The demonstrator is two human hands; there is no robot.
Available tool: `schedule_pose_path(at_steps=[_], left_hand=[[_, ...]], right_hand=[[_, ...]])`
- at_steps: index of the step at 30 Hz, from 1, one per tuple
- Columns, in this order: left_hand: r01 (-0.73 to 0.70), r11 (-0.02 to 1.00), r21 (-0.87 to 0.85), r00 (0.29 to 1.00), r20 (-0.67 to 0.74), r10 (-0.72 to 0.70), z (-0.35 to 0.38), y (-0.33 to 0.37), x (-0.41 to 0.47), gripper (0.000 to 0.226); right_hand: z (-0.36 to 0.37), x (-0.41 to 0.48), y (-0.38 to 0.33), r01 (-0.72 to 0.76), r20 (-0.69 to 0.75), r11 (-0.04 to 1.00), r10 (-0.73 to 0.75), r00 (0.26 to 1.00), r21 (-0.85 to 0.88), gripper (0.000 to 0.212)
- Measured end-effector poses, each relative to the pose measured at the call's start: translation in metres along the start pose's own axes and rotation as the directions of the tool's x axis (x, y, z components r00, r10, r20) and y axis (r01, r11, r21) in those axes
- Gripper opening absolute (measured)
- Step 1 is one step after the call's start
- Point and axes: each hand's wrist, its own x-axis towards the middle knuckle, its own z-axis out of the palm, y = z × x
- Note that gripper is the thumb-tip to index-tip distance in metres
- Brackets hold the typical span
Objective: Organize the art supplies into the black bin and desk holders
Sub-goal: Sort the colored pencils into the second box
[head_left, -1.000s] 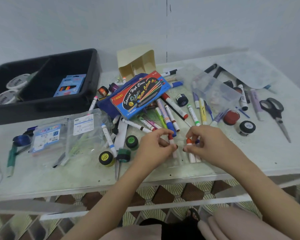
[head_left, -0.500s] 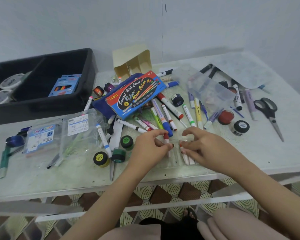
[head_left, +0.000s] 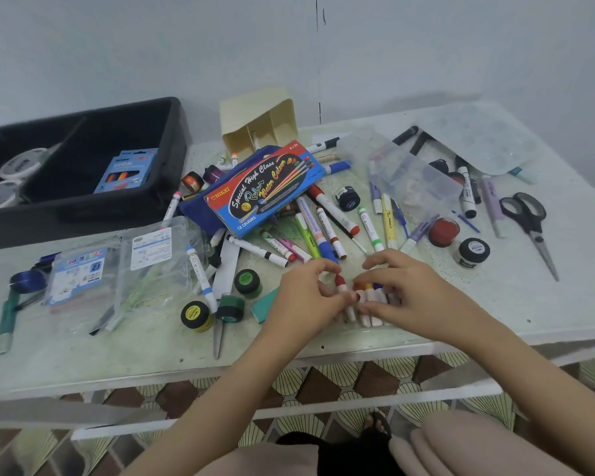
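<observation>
Near the table's front edge my left hand (head_left: 306, 298) pinches a red-capped white marker (head_left: 342, 286). Beside it my right hand (head_left: 416, 297) holds a row of short white markers (head_left: 371, 300) with red, yellow and blue caps, which seem to sit in a clear sleeve. The black bin (head_left: 83, 214) stands at the back left with tape rolls (head_left: 18, 166) and a blue neon pen box (head_left: 124, 171) inside. A cream desk holder (head_left: 258, 121) stands tilted at the back centre. Loose markers (head_left: 327, 228) lie scattered behind my hands.
A blue water-colour box (head_left: 265, 190) rests on a navy pouch. Clear pen packs (head_left: 117, 269) lie at the left, paint pots (head_left: 194, 316) in front. A clear plastic box (head_left: 402, 173), black scissors (head_left: 529, 221) and a palette (head_left: 478, 139) lie at the right.
Both hands have dropped closer to the tabletop and drawn together. More coloured caps now show in the row under my right hand.
</observation>
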Motion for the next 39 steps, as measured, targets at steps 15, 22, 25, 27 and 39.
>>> schedule_pose_path(at_steps=[15,22,25,27,39], left_hand=[[-0.055,0.996,0.069,0.998,0.0,0.055,-0.003,-0.005,0.002,0.023],[-0.169,0.964,0.205,0.983,-0.032,0.179,0.001,-0.002,-0.001,0.024],[-0.242,0.907,0.346,0.969,0.032,0.246,0.0,-0.001,0.0,0.019],[-0.279,0.872,0.402,0.958,0.058,0.28,0.0,-0.001,0.001,0.019],[-0.381,0.834,0.398,0.89,-0.085,0.447,-0.027,-0.017,-0.011,0.023]], right_hand=[[0.0,-0.004,0.001,-0.036,0.023,0.998,0.035,0.999,0.042,0.038],[0.003,-0.005,0.002,-0.025,-0.004,0.997,0.025,1.0,0.072,0.037],[0.003,-0.004,0.001,-0.023,-0.008,0.998,0.023,1.0,0.058,0.037],[0.003,-0.003,0.001,-0.02,-0.007,0.999,0.021,1.0,0.051,0.037],[-0.005,0.006,-0.012,-0.07,0.082,0.997,0.072,0.994,-0.024,0.037]])
